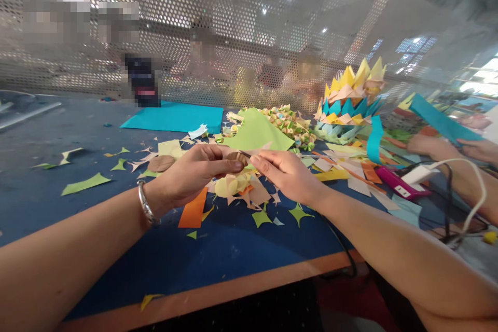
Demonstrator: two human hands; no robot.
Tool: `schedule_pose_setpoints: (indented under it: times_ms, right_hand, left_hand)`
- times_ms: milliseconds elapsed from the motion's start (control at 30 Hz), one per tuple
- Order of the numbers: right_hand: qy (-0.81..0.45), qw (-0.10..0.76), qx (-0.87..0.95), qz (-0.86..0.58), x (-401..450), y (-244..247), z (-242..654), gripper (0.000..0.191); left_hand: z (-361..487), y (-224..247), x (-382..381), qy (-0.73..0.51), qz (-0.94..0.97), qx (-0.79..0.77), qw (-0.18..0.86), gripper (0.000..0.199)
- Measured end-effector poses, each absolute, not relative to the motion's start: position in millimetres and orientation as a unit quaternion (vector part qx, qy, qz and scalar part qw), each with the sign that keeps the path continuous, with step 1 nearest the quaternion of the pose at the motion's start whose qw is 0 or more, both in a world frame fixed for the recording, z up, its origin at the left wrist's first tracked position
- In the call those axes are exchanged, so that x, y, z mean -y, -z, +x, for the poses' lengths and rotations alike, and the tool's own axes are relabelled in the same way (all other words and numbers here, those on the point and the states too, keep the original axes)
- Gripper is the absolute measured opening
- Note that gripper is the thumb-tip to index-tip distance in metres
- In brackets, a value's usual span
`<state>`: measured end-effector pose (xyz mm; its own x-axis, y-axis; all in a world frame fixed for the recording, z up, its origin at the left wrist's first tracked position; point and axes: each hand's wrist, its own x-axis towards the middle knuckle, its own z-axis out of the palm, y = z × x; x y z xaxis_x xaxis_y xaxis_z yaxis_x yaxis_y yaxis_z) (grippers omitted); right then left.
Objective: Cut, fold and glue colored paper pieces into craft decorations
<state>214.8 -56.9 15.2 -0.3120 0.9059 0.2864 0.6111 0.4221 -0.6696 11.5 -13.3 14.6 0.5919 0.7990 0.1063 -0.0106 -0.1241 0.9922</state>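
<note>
My left hand, with a silver bangle at the wrist, pinches a small round brown piece with ridges between thumb and fingers. Close against it is my right hand, its thumb and fingertips closed on a thin dark strip or tip that meets the brown piece's edge. Most of what the right fingers hold is hidden. Another brown ridged round piece lies to the left. Below the hands are pale yellow paper rounds among pink and green offcuts, with an orange paper strip beside them.
Behind the hands lie a green sheet, a turquoise sheet and a heap of small folded papers. A layered paper piece stands back right. Another person's hands, a magenta power strip and cables are at right.
</note>
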Motion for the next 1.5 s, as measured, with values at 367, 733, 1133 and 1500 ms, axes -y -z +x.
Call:
schedule_pose_setpoints:
  times_ms: [367, 733, 1133, 1500]
  right_hand:
    - [-0.223, 0.315, 0.781, -0.491, 56.7, -16.3, 214.0, 0.041]
    - [-0.204, 0.318, 0.790, -0.482, 56.0, -15.6, 213.6, 0.043]
    - [-0.208, 0.324, 0.788, -0.480, 55.0, -14.0, 213.6, 0.044]
    - [-0.216, 0.335, 0.778, -0.485, 57.3, -15.5, 212.6, 0.044]
  left_hand:
    - [11.3, -13.2, 12.5, -0.333, 0.678, -0.297, 0.585, 0.010]
    - [12.9, -15.5, 15.1, -0.334, 0.683, -0.278, 0.588, 0.022]
    - [12.3, -15.1, 14.7, -0.322, 0.699, -0.279, 0.574, 0.019]
    - [14.7, -17.0, 17.2, -0.307, 0.712, -0.239, 0.585, 0.026]
